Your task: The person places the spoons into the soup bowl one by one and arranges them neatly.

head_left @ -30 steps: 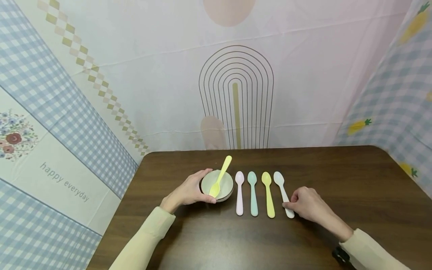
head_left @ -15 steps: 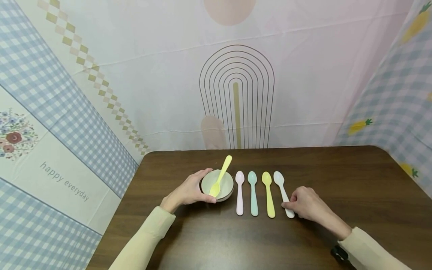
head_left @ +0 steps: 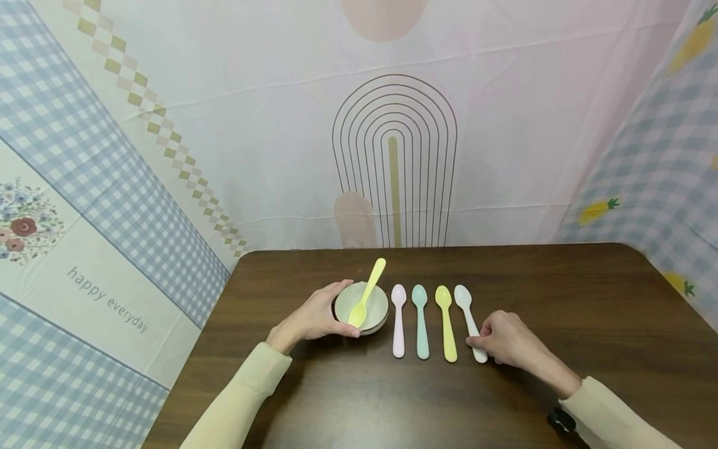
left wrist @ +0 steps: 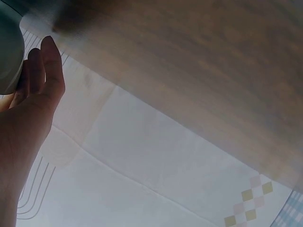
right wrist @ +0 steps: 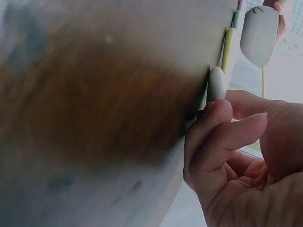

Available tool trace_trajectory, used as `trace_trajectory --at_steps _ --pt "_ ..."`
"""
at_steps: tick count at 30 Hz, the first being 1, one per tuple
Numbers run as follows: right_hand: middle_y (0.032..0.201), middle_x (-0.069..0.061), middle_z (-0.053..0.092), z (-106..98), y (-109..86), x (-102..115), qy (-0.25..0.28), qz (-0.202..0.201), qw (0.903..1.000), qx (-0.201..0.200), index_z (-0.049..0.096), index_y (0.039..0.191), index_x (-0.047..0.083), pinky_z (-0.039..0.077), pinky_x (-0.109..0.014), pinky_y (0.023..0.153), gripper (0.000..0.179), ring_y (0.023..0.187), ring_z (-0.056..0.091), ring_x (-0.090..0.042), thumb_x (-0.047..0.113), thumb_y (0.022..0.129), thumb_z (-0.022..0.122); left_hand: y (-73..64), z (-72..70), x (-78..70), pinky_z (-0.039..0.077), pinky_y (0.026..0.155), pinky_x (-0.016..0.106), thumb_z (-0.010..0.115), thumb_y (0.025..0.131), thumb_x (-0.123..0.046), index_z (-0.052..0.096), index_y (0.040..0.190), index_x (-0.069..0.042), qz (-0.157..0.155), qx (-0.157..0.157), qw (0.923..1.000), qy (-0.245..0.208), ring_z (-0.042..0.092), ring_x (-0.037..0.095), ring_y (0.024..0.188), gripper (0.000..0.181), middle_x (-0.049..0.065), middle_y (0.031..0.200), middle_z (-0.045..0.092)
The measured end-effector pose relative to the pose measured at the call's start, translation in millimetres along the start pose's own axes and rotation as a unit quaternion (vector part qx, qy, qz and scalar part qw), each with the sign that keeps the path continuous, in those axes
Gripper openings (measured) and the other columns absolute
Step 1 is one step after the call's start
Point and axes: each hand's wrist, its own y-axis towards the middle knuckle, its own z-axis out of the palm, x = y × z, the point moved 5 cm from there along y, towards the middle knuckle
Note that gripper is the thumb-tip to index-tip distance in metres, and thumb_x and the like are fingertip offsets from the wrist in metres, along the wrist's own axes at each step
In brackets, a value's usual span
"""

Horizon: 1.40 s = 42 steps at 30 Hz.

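Observation:
My left hand (head_left: pixel 316 315) grips a pale round bowl (head_left: pixel 378 307) by its left side, the thumb along the near edge. A yellow spoon (head_left: pixel 373 282) leans in that bowl, handle up over the far rim. Right of it, a pink spoon (head_left: pixel 399 321), a teal spoon (head_left: pixel 422 321) and a second yellow spoon (head_left: pixel 447 321) lie side by side on the table, handles toward me. At the row's right end, my right hand (head_left: pixel 513 342) pinches the handle of a white spoon (head_left: pixel 464 300), which lies slightly slanted. The right wrist view shows the white handle end (right wrist: pixel 217 82) at the fingertips.
The dark wooden table (head_left: pixel 359 399) runs back to a pale cloth wall (head_left: pixel 269 143) with printed arches. Checked cloth hangs on the left (head_left: pixel 112 143) and right sides. A black device (head_left: pixel 562 421) sits on the right wrist.
My right hand has edged slightly left, and the near end of the white spoon's handle has shifted left with it. The left hand and bowl have stayed in place.

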Motion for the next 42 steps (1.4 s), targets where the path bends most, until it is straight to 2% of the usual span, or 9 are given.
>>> trace_trajectory --at_steps 7,22,37,42 --pt "0.06 0.002 0.064 2.5 1.0 -1.0 0.007 0.004 1.0 0.003 0.066 0.065 0.012 0.049 -0.027 0.048 0.036 0.046 0.061 -0.01 0.025 0.093 0.083 0.0 0.5 0.1 0.045 0.126 0.057 0.101 0.073 -0.044 0.044 0.164 0.001 -0.002 -0.001 1.0 0.002 0.055 0.037 0.151 0.116 0.02 0.165 0.054" --pt "0.056 0.002 0.062 4.9 1.8 1.4 0.028 0.005 0.9995 0.012 0.064 0.063 0.01 0.048 -0.024 0.047 0.035 0.043 0.057 -0.006 0.018 0.093 0.081 1.3 2.2 4.0 0.043 0.128 0.056 0.101 0.073 -0.043 0.044 0.165 -0.001 -0.015 0.001 0.9999 -0.001 0.052 0.037 0.154 0.115 0.019 0.167 0.052" --pt "0.054 0.002 0.06 4.1 0.8 -3.9 0.069 -0.006 0.997 0.036 0.065 0.066 0.009 0.047 -0.024 0.046 0.035 0.044 0.057 -0.008 0.017 0.097 0.078 1.3 1.7 3.9 0.043 0.128 0.056 0.101 0.073 -0.044 0.043 0.165 -0.001 -0.018 0.001 0.9998 0.004 0.052 0.037 0.155 0.116 0.019 0.168 0.051" --pt "0.054 0.002 0.06 2.8 -0.2 -4.9 0.08 -0.007 0.9962 0.033 0.066 0.067 0.009 0.047 -0.024 0.047 0.034 0.046 0.057 -0.01 0.018 0.098 0.078 0.7 2.2 4.5 0.043 0.128 0.056 0.101 0.073 -0.044 0.044 0.165 -0.002 -0.019 0.0 0.9998 0.003 0.052 0.036 0.154 0.116 0.018 0.168 0.052"
